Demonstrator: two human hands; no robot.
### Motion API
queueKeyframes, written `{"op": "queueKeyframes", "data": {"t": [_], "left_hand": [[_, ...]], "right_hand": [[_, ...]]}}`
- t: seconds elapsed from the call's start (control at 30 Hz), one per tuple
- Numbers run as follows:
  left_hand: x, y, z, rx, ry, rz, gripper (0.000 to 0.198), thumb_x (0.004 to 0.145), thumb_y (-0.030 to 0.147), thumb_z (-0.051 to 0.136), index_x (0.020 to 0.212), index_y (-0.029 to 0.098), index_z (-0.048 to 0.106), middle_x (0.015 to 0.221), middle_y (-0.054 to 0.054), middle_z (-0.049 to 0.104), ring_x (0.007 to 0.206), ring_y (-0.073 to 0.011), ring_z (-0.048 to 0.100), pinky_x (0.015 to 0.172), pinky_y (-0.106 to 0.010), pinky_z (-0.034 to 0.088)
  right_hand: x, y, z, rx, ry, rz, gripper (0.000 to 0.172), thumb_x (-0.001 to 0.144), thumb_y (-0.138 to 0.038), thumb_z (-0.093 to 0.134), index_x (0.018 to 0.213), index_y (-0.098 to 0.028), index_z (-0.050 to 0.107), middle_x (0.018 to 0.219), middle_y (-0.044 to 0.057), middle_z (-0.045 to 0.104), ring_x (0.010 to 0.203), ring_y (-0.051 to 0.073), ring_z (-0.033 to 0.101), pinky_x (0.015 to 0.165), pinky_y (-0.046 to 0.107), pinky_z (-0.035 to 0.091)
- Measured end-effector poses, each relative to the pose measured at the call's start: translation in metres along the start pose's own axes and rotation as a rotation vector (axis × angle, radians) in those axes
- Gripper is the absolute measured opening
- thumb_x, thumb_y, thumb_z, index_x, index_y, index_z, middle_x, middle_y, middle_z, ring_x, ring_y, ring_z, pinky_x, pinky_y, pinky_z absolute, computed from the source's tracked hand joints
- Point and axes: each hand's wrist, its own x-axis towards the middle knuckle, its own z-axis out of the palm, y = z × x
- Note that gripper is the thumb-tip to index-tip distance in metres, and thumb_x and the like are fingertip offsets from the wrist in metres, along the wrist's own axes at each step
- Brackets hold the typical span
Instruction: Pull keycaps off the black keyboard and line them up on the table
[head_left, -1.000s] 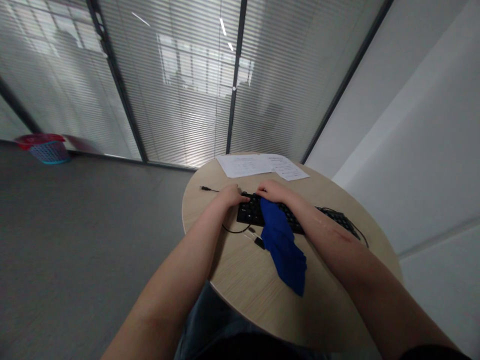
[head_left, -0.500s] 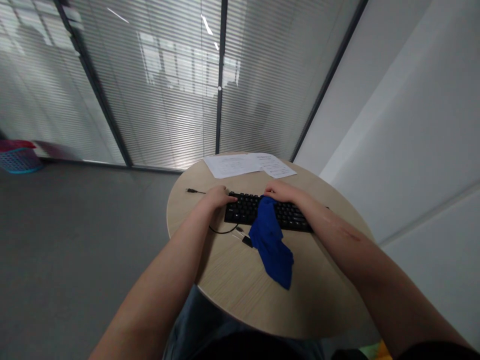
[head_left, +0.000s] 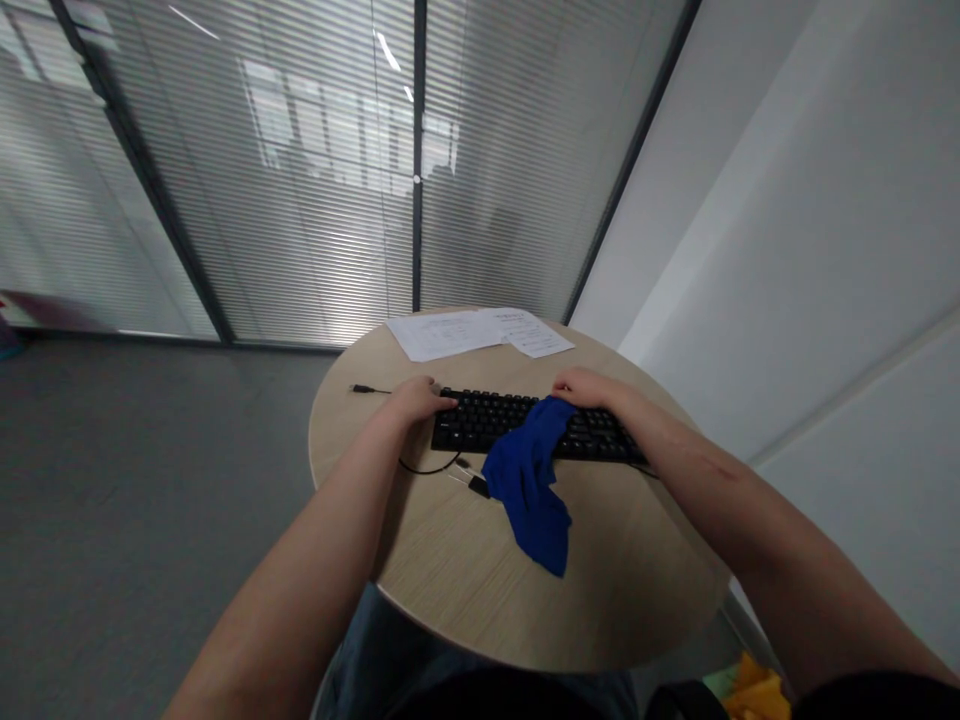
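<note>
A black keyboard (head_left: 491, 420) lies across the middle of the round wooden table (head_left: 450, 560). My left hand (head_left: 415, 400) grips its left end, the thumb over the top edge. With closed fingers my right hand (head_left: 583, 387) holds one end of a blue cloth (head_left: 531, 480) against the keyboard's upper right part. The rest of the cloth drapes over the keys and down onto the tabletop. Left of the cloth lies a small black-ended tool (head_left: 478, 487), partly covered; its kind is unclear. The keyboard's cable (head_left: 427, 470) curves below my left hand.
Printed papers (head_left: 450, 335) lie at the table's far edge. A USB plug (head_left: 363, 389) rests left of my left hand. Beyond stands a glass partition with blinds (head_left: 322, 200); a white wall (head_left: 810, 250) rises at the right. Something yellow (head_left: 754, 690) is low at the right.
My right hand has slid to the right along the keyboard's top edge, drawing the cloth's upper end with it. My left hand stays on the keyboard's left end. The view has shifted slightly right.
</note>
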Motion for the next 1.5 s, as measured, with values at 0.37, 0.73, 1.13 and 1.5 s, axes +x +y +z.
{"op": "queueKeyframes", "data": {"t": [0.37,0.73,1.13,1.5], "left_hand": [[-0.002,0.001,-0.001,-0.008,0.011,-0.019,0.084,0.079,0.054,0.07,0.147,0.008,0.052,0.142,-0.018,0.061,0.129,-0.0311,0.06,0.1,-0.029,0.047],[-0.001,0.001,-0.002,-0.008,0.018,-0.014,0.084,0.08,0.052,0.069,0.149,0.009,0.05,0.144,-0.019,0.06,0.131,-0.0321,0.059,0.105,-0.032,0.045],[0.001,0.001,-0.004,-0.11,0.072,0.026,0.061,0.097,0.052,0.036,0.129,0.012,0.068,0.131,-0.017,0.07,0.125,-0.0319,0.063,0.103,-0.036,0.046],[-0.007,0.009,-0.013,-0.088,0.142,0.023,0.064,0.099,0.052,0.027,0.12,0.012,0.072,0.123,-0.017,0.073,0.121,-0.0328,0.065,0.1,-0.036,0.049]], "right_hand": [[-0.057,0.054,0.022,0.023,0.023,0.088,0.034,0.096,-0.034,0.053,0.084,-0.018,0.081,0.093,0.012,0.08,0.083,0.022,0.069,0.077,0.027,0.047],[-0.105,0.079,0.02,0.178,0.384,0.301,0.034,0.095,-0.041,0.051,0.079,-0.019,0.073,0.087,0.012,0.076,0.085,0.025,0.068,0.081,0.032,0.05],[-0.168,0.033,-0.094,0.968,1.269,0.262,0.037,0.091,-0.06,0.063,0.087,-0.023,0.061,0.062,-0.003,0.057,0.048,0.013,0.052,0.046,0.025,0.048],[-0.192,-0.078,0.042,0.417,0.871,0.319,0.029,0.099,-0.039,0.049,0.101,-0.025,0.074,0.101,0.009,0.078,0.094,0.028,0.072,0.089,0.044,0.058]]}}
